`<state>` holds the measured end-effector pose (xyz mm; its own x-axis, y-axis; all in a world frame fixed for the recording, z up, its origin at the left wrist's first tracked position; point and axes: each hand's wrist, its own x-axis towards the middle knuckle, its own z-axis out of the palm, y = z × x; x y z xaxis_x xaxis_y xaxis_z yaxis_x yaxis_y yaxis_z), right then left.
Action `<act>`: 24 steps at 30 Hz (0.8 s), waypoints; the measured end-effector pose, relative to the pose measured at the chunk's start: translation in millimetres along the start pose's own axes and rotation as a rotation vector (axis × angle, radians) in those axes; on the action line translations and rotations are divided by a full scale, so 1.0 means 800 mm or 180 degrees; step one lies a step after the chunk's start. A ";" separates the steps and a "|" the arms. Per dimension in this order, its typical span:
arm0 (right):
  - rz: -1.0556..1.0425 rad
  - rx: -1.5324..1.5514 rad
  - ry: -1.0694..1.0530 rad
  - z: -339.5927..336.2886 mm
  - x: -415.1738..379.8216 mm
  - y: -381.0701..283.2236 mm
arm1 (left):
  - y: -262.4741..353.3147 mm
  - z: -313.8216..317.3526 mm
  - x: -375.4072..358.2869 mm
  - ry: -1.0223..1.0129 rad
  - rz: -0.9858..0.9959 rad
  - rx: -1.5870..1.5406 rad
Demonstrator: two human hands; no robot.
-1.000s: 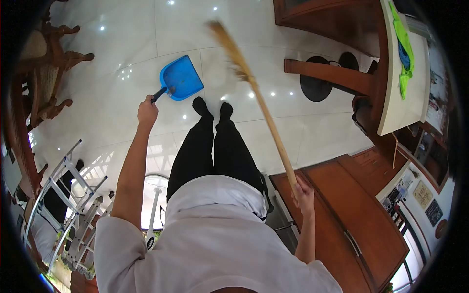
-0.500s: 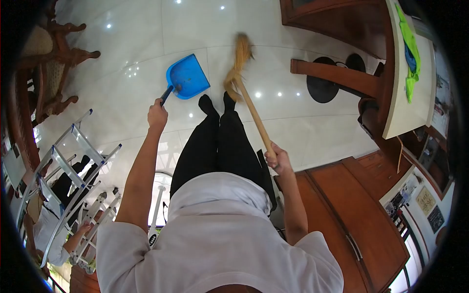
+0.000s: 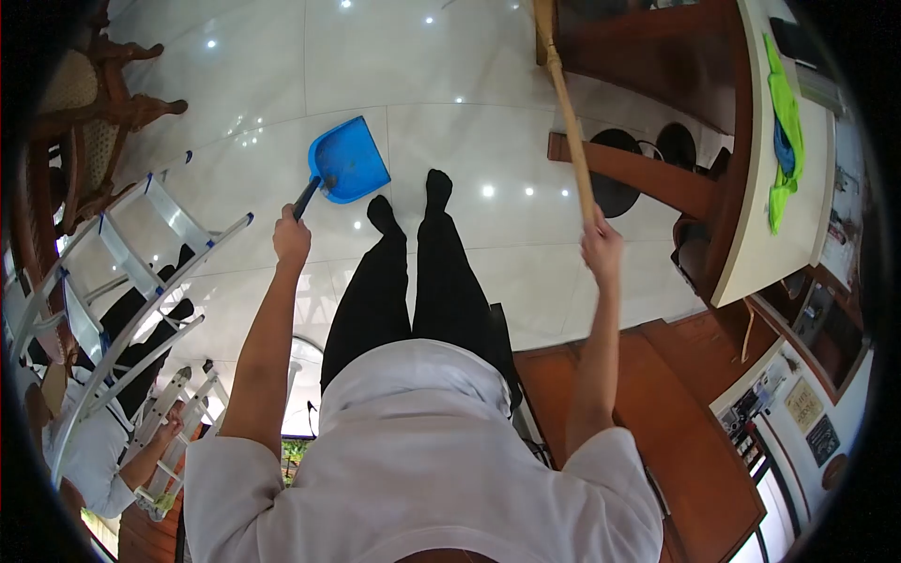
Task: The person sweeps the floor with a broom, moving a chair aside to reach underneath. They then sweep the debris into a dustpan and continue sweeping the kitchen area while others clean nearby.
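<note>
My left hand is closed round the dark handle of a blue dustpan. The pan is just above the tiled floor or on it, in front of my left foot, with some dark debris inside near the handle. My right hand grips the end of a long wooden broom handle. The broom stretches forward and away from me, and its straw head shows only in part at the top edge, beside the dark wooden furniture.
A metal ladder stands at the left, with another person near it. Carved wooden chairs are at the upper left. A wooden beam, round black objects and a pale countertop lie right; brown cabinets are lower right.
My right hand has moved forward and right, swinging the broom head from near my feet to the top of the view. The dustpan has shifted slightly left and nearer me.
</note>
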<state>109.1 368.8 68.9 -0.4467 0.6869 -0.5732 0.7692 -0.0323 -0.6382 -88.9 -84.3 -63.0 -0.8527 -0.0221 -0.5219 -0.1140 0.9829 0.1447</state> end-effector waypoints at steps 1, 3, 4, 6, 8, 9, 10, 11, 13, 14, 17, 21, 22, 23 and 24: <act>0.0131 -0.0119 -0.0073 0.022 0.035 0.015 | 0.002 0.002 -0.003 0.0004 -0.0023 -0.0006; 0.0343 -0.0155 -0.0258 0.074 0.068 0.038 | 0.002 0.007 -0.001 0.0145 -0.0085 0.0015; 0.0401 -0.0053 -0.0365 0.101 0.078 0.042 | -0.004 0.016 0.003 0.0118 -0.0162 -0.0021; 0.0326 0.0383 -0.0878 0.135 0.068 0.044 | -0.009 0.028 0.005 0.0159 -0.0285 -0.0015; 0.0735 0.0443 -0.1427 0.132 0.044 0.043 | -0.019 0.037 0.005 0.0012 -0.0451 -0.0119; 0.0746 0.0339 -0.1788 0.121 0.048 0.078 | -0.036 0.058 0.001 0.0107 -0.0402 -0.0205; 0.0632 0.0230 -0.1922 0.101 0.026 0.057 | -0.053 0.069 0.001 0.0069 -0.0325 -0.0202; 0.0556 0.0291 -0.1773 0.079 0.011 0.030 | -0.051 0.082 0.002 0.0395 -0.0489 -0.0102; 0.1223 0.0195 -0.1963 0.016 -0.004 0.006 | -0.018 0.044 -0.019 0.0017 -0.0768 -0.0322; 0.0539 -0.0084 -0.2540 -0.022 -0.008 -0.009 | -0.021 0.052 -0.018 0.0055 -0.0644 -0.0299; 0.1474 0.0377 -0.2586 -0.072 -0.005 -0.073 | 0.016 0.026 -0.024 0.0035 -0.1013 -0.0572; 0.1558 0.0361 -0.2884 -0.068 0.070 -0.019 | 0.030 0.027 -0.020 0.0120 -0.1034 -0.0728; 0.1555 0.0354 -0.2862 -0.057 0.081 0.004 | 0.028 0.032 -0.024 0.0110 -0.1021 -0.0744; 0.0890 0.0045 -0.2776 -0.045 0.090 0.024 | 0.026 0.036 -0.024 0.0154 -0.1021 -0.0722; 0.0235 -0.0266 -0.2656 -0.033 0.098 0.042 | 0.026 0.041 -0.024 0.0191 -0.1012 -0.0703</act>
<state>111.7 440.7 16.3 -0.5598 -0.0780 -0.8250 0.8264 0.0204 -0.5627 -58.5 -57.7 -77.5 -0.7847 -0.3362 -0.5208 -0.4787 0.8624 0.1646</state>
